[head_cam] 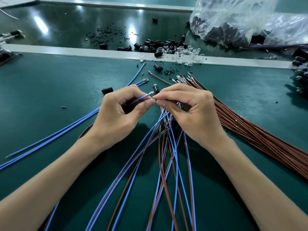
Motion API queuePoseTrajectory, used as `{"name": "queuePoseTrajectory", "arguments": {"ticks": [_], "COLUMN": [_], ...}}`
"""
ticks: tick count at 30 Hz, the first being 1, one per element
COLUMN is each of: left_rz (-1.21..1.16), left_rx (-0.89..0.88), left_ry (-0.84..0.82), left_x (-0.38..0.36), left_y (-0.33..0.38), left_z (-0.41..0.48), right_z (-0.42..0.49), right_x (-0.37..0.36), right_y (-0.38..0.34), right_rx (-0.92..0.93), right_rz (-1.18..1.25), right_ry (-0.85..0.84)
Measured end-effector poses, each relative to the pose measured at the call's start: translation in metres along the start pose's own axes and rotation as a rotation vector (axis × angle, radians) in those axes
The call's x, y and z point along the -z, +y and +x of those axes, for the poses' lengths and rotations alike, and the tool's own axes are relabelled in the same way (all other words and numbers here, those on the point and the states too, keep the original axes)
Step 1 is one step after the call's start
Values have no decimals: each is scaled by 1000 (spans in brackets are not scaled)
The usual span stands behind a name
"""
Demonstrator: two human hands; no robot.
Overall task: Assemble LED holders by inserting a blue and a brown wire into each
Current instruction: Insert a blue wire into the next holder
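Two hands meet over the green table (41, 84), close together, the fingertips almost touching. The left hand (116, 112) has its fingers curled and pinches a blue wire (138, 100) between thumb and forefinger, just behind the metal terminal (150, 93) at its end; the wire points up and to the right out of the hand. The right hand (190, 112) is curled too, and its thumb and forefinger pinch the lower end of a black LED holder (156, 89), which stands out just above these fingertips, a little tilted, its clear tip upward. The terminal is at the bottom of the holder, touching it or just beside it; which one I cannot tell. Under the right palm pass several mixed wires (166, 164), blue and brown, which fan out toward the near edge between the two forearms; whether the hand grips them is hidden. Left of the left hand lie a few loose blue wires (66, 127), and a second holder (107, 90) lies on the table just beyond its knuckles. Right of the right hand lies a thick bundle of brown wires (250, 130). Farther away, along a pale strip (83, 50), there is a heap of black holders and clear LEDs (166, 46), and near it a plastic bag (233, 19) with more dark parts
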State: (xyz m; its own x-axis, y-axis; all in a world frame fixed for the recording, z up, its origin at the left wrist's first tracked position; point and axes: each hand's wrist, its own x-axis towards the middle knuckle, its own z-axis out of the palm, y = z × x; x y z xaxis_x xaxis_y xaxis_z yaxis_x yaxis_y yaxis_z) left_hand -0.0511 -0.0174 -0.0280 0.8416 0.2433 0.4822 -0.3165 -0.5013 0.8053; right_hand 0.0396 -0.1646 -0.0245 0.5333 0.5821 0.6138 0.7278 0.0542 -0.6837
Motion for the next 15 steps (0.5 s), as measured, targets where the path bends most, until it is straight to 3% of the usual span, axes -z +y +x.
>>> {"name": "queuePoseTrajectory", "arguments": {"ticks": [5,15], "left_rz": [4,12], "left_rx": [-2,17], "left_ry": [12,38], "left_x": [-1,-3], "left_y": [0,3], "left_z": [-1,-1], "right_z": [-1,-5], "right_x": [-1,-10], "right_y": [0,1], "right_rx": [49,-44], "right_rz": [-41,61], "right_ry": [23,100]}}
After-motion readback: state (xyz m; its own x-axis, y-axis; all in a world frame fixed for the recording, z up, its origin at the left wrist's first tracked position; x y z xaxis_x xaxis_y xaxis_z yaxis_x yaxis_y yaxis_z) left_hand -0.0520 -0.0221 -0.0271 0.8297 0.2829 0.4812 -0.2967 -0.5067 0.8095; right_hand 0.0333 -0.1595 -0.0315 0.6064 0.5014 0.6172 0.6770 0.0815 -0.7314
